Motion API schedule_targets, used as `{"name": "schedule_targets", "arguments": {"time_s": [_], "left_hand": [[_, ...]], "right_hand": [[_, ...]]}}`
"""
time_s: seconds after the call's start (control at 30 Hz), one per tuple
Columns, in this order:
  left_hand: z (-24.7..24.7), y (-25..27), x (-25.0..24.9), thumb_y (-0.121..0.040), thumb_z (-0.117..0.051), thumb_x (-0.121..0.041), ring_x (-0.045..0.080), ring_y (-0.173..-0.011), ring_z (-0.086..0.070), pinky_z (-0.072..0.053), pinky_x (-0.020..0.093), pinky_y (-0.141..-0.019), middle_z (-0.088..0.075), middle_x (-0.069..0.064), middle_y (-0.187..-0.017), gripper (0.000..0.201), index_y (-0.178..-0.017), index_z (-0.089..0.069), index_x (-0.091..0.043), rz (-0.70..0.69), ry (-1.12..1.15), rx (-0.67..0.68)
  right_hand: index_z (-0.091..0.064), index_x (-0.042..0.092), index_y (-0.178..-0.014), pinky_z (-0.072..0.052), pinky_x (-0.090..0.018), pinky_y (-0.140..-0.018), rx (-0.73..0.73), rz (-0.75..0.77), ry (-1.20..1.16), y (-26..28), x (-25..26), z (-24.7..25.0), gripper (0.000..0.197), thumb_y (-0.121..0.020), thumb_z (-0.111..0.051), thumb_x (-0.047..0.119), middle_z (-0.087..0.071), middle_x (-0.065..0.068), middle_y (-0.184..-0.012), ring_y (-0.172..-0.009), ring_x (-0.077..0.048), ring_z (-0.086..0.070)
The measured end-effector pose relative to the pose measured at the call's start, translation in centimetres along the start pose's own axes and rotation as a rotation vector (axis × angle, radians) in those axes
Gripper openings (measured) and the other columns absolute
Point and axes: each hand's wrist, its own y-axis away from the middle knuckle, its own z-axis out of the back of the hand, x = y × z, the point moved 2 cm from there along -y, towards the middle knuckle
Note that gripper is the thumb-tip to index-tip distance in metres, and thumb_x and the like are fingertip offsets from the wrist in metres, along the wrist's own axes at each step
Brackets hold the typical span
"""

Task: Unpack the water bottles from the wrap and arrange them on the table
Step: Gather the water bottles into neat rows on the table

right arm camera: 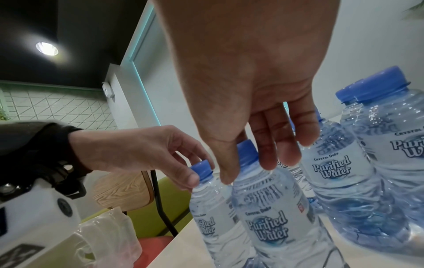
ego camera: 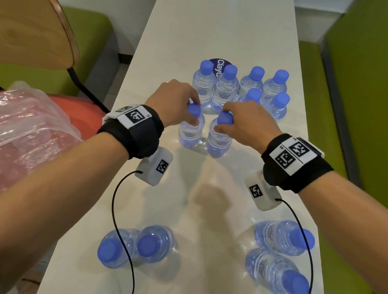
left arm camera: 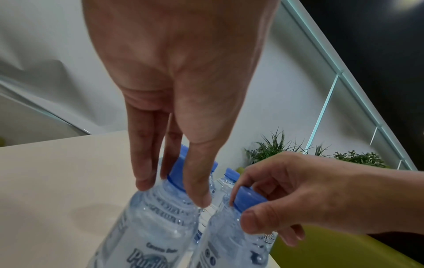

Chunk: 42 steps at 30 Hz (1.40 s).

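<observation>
Left hand (ego camera: 173,101) grips left bottle (ego camera: 190,131) by its cap | right hand (ego camera: 246,121) grips right bottle (ego camera: 218,140) likewise | both upright mid-table (ego camera: 229,27), touching, near six others (ego camera: 241,88)

Twelve water bottles (ego camera: 223,88), one plastic wrap (ego camera: 16,127)

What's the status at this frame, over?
Left hand grips one upright bottle's cap, right hand another's. Six grouped behind, four nearer. Nothing obstructing.
</observation>
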Motion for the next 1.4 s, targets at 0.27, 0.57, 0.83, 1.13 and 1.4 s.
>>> {"name": "schedule_targets", "arguments": {"time_s": [0.27,0.57,0.83,1.13,1.4], "left_hand": [[-0.3,-0.9,0.3,-0.074,-0.080,-0.035,0.027,-0.089,-0.060,-0.039,0.029,-0.074,-0.069,0.006,-0.100,0.037,-0.105,-0.069,-0.018,0.014,0.008,-0.014],[-0.1,-4.2,-0.2,-0.073,-0.077,-0.028,0.026,-0.090,-0.060,-0.036,0.028,-0.072,-0.067,0.004,-0.100,0.030,-0.101,-0.068,-0.020,0.043,0.057,-0.042],[0.0,-6.3,-0.1,-0.073,-0.077,-0.029,0.028,-0.093,-0.061,-0.039,0.029,-0.073,-0.068,0.007,-0.100,0.031,-0.101,-0.069,-0.018,0.071,0.046,-0.050],[0.0,-5.9,0.1,-0.074,-0.077,-0.028,0.027,-0.093,-0.061,-0.039,0.028,-0.075,-0.068,0.005,-0.101,0.032,-0.103,-0.069,-0.017,0.066,0.053,-0.066],[0.5,-4.8,0.2,-0.073,-0.080,-0.030,0.025,-0.095,-0.061,-0.037,0.026,-0.075,-0.068,0.004,-0.106,0.042,-0.110,-0.066,-0.019,0.081,0.119,-0.086]], "right_hand": [[-0.060,0.016,-0.113,-0.043,-0.031,-0.069,-0.010,0.001,-0.012,-0.9,-0.4,-0.3,0.036,-0.088,-0.065,0.042,-0.054,-0.003,-0.089,-0.083,-0.025,-0.053],[-0.054,0.012,-0.097,-0.040,-0.034,-0.069,-0.052,-0.034,-0.017,-4.2,-1.0,0.5,0.030,-0.091,-0.062,0.040,-0.054,-0.006,-0.088,-0.083,-0.029,-0.055],[-0.055,0.005,-0.112,-0.041,-0.035,-0.070,-0.073,-0.052,-0.005,-6.5,-0.8,1.1,0.034,-0.094,-0.060,0.034,-0.060,-0.015,-0.101,-0.088,-0.033,-0.056],[-0.057,0.006,-0.114,-0.036,-0.033,-0.071,-0.030,-0.080,0.030,-6.5,-0.1,1.4,0.031,-0.095,-0.059,0.030,-0.052,-0.011,-0.096,-0.086,-0.028,-0.052],[-0.056,0.007,-0.120,-0.041,-0.034,-0.071,-0.010,-0.092,0.023,-5.7,0.7,2.2,0.038,-0.091,-0.063,0.031,-0.054,-0.009,-0.098,-0.091,-0.029,-0.057]]}}
